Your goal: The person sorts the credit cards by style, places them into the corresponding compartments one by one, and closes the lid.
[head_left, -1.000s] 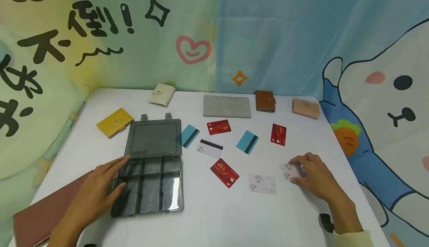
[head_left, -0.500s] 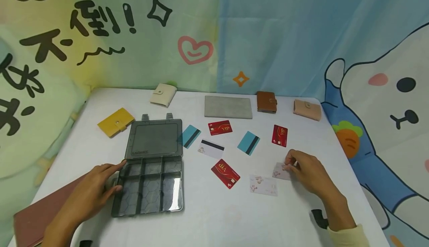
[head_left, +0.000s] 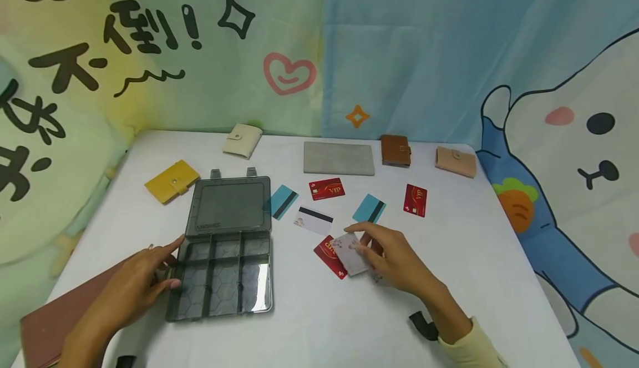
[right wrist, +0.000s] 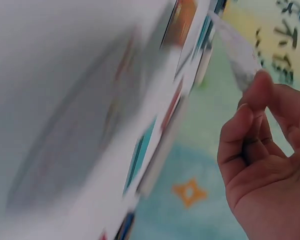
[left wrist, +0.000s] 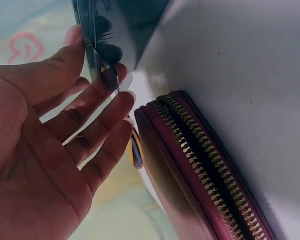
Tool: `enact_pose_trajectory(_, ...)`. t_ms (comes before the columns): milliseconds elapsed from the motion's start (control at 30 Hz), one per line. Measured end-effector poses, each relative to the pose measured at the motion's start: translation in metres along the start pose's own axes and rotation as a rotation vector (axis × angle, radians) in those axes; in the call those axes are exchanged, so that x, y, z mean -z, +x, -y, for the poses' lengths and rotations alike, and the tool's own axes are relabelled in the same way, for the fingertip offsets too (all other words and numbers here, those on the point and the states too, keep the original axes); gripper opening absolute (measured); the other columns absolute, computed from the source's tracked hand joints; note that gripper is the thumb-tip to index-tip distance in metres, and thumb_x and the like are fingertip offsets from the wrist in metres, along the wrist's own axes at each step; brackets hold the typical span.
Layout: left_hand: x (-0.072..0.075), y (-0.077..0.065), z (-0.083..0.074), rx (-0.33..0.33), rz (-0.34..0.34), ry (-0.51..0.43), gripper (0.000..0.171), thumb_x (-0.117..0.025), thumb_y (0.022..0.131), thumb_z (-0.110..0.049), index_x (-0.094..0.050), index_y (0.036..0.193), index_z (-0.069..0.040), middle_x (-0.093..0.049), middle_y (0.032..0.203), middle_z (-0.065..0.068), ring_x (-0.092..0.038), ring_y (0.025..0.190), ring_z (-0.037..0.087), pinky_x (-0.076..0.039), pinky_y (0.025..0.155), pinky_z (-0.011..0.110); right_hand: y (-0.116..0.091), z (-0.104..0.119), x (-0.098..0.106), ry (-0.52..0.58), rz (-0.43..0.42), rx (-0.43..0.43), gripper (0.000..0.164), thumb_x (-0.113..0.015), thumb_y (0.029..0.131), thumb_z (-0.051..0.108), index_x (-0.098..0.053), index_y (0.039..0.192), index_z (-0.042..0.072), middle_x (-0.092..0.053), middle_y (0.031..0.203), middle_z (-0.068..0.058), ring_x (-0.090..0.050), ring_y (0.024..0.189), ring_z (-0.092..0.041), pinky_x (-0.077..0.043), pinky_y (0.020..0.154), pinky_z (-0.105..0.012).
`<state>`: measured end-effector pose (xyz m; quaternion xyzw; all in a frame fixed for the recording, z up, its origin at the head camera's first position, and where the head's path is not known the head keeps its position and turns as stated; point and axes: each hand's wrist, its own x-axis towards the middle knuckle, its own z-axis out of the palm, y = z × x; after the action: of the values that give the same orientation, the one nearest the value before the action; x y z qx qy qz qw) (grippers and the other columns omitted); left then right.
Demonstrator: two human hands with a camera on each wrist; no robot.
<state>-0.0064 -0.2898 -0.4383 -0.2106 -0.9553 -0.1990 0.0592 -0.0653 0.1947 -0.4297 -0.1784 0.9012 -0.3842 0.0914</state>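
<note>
My right hand (head_left: 394, 254) pinches a pale printed card (head_left: 351, 252) between thumb and fingertips. The card is tilted and overlaps a red VIP card (head_left: 326, 254) in the head view. Another pale card (head_left: 381, 279) is mostly hidden beneath that hand. In the right wrist view the held card (right wrist: 237, 47) stands out from the fingertips, clear of the table. My left hand (head_left: 137, 285) touches the left side of a dark translucent divided box (head_left: 224, 301) with loosely extended fingers. The box's lid lies open behind its compartments, and no cards show inside.
Two blue cards (head_left: 369, 208), a white striped card (head_left: 313, 220) and more red cards (head_left: 415, 200) lie about. Along the back are cream (head_left: 242, 140), grey (head_left: 338, 158), brown (head_left: 396, 151) and tan (head_left: 455, 161) wallets. A yellow wallet (head_left: 172, 182) and a zipped maroon wallet (head_left: 75, 318) lie left.
My right hand has picked up the pale card from the right side and carried it left, over the other pale card to the red one. My left hand stays at the box, slightly shifted.
</note>
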Motion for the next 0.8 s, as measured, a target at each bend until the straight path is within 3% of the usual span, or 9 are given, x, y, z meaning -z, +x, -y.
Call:
enact_pose_trajectory(233, 0.001, 0.002, 0.000, -0.006, -0.008, -0.030, 0.090, -0.088, 0.069, -0.011, -0.046, 0.148, -0.007, -0.071, 0.097, -0.001, -0.064, 0.080, 0.014, -0.049, 0.067, 0.031, 0.019, 0.033, -0.043, 0.251, 0.092, 0.063, 0.033, -0.071, 0.094, 0.021, -0.063, 0.125, 0.029, -0.065, 0.076, 0.005, -0.055, 0.054, -0.014, -0.048, 0.052, -0.025)
enact_pose_trajectory(433, 0.001, 0.003, 0.001, -0.004, -0.026, -0.028, 0.088, -0.089, 0.068, -0.012, -0.049, 0.147, -0.009, -0.072, 0.095, -0.003, -0.063, 0.077, 0.009, -0.049, 0.066, 0.029, 0.034, 0.059, -0.073, 0.373, 0.129, 0.043, 0.033, -0.075, 0.091, 0.023, -0.066, 0.122, 0.027, -0.070, 0.075, 0.003, -0.057, 0.051, -0.022, -0.042, 0.048, -0.022)
enact_pose_trajectory(633, 0.002, 0.003, 0.002, 0.038, -0.007, -0.032, 0.085, -0.088, 0.070, -0.014, -0.051, 0.145, -0.010, -0.072, 0.094, -0.003, -0.064, 0.075, 0.007, -0.049, 0.063, 0.028, 0.045, 0.078, -0.100, 0.369, 0.136, 0.027, 0.032, -0.077, 0.089, 0.023, -0.067, 0.120, 0.025, -0.073, 0.073, 0.004, -0.060, 0.050, -0.026, -0.040, 0.046, -0.023)
enact_pose_trajectory(800, 0.003, 0.004, 0.002, 0.065, 0.017, -0.042, 0.082, -0.088, 0.072, -0.016, -0.051, 0.145, -0.011, -0.072, 0.094, -0.003, -0.064, 0.074, 0.006, -0.049, 0.062, 0.027, 0.050, 0.084, -0.115, 0.251, 0.125, 0.043, 0.030, -0.079, 0.086, 0.025, -0.071, 0.115, 0.023, -0.072, 0.074, 0.014, -0.055, 0.047, -0.010, -0.038, 0.047, -0.021)
